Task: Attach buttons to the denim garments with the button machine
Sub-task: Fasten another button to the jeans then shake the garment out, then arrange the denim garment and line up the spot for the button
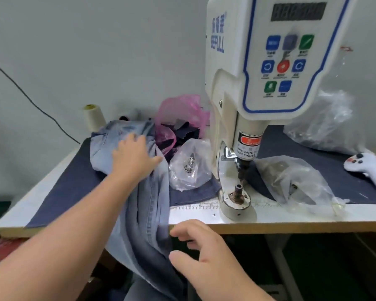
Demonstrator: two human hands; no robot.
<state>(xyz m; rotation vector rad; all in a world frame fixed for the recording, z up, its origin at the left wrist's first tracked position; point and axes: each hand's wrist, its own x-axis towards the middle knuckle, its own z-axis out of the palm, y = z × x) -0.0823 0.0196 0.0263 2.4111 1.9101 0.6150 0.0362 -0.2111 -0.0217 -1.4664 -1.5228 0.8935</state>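
Two hands [135,157] [206,253], one denim garment [143,213].

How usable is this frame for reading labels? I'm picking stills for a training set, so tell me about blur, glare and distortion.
Head view: soft overall; the button machine's display is unreadable and its key captions smear, though the blue brand lettering reads. Both the left hand and right hand have blurred edges. The clear bags throw white glare. Wide-angle bending tilts the table edge. Lighting is even, shadows faint.
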